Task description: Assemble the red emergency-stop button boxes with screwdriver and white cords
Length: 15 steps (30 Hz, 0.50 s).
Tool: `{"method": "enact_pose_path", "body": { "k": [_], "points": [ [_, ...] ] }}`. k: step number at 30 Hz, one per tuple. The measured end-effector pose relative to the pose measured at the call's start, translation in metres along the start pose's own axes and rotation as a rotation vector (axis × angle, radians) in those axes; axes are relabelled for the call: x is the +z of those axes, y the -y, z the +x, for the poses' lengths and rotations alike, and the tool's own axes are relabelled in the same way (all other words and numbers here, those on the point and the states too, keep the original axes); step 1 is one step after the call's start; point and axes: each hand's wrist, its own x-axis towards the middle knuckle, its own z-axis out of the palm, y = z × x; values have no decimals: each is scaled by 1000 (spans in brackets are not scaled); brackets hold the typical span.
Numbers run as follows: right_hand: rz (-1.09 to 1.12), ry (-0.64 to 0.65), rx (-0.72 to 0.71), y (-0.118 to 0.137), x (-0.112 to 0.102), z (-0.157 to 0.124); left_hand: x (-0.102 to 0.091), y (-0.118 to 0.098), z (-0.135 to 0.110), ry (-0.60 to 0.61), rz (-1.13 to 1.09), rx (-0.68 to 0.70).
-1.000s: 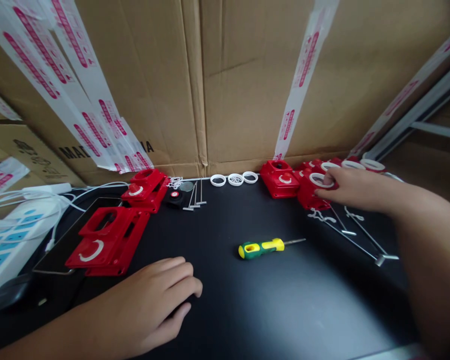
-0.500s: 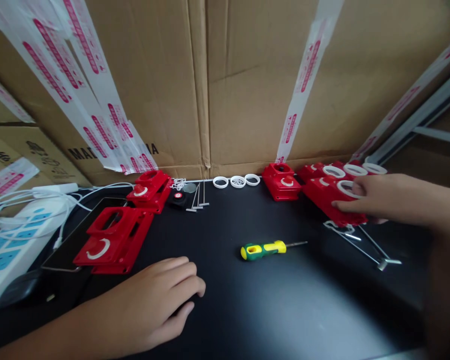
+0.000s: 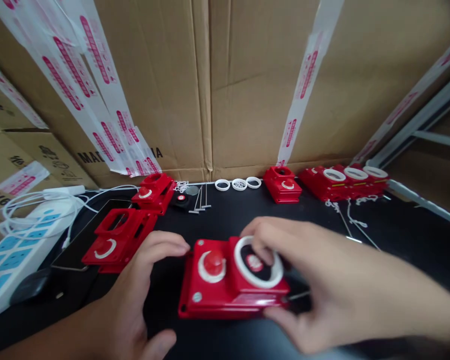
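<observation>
My right hand (image 3: 307, 280) grips the right end of a red alarm housing (image 3: 225, 300), fingers over its top and thumb along the near side. The housing bears a white ring (image 3: 240, 265) around a black disc with a red and white mark, and a red round dome in a white crescent. Two screw heads show at its left side. My left hand (image 3: 142, 290) is open at the left of the housing, thumb and fingers apart. A thin metal shaft (image 3: 299, 296) pokes out behind the housing; its other end is hidden.
More red housings (image 3: 341, 185) with white rings stand at the back right, cords and rods before them. Another housing (image 3: 283, 185) stands nearer the middle. Loose white rings (image 3: 222, 185), several T-shaped rods (image 3: 199, 200), two ringless housings (image 3: 116, 240) and a power strip (image 3: 26, 250) lie leftward.
My right hand has brought the red housing from the back right to the front middle. My left hand has opened wider beside it. The yellow-green screwdriver handle is now out of sight.
</observation>
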Motion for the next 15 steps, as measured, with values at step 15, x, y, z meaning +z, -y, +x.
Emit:
{"method": "enact_pose_path", "body": {
  "k": [15],
  "points": [
    [55,134,44,-23,19,9,-5,10,8,366,354,-52]
  ]
}}
